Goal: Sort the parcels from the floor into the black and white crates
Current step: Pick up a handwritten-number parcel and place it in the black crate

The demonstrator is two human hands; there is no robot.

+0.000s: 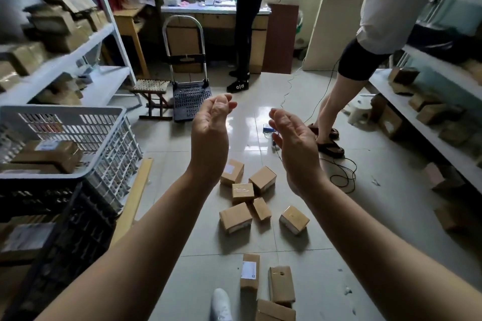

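parcels (235,217), nine, are lying loose on the floor (339,229) under the hands. white crate (109,143), holding at least two more, is sitting on black crate (65,216). left hand (211,133) and right hand (294,143) are hovering empty, fingers (277,117) relaxed.

Both hands are raised above the tiled floor (339,242), palms facing each other and apart. The left hand (211,133) has loosely curled fingers, the right hand (294,143) nearly straight ones, and neither holds anything. Below them lies a cluster of brown parcels (236,217), with more boxes (281,285) nearer. At the left, a white crate (78,117) holding taped parcels (49,155) sits on top of a black crate (65,229). Farther off stand a folded hand trolley (191,96), a small stool (151,86), a person in black (245,21) and a person in a white shirt (378,8).
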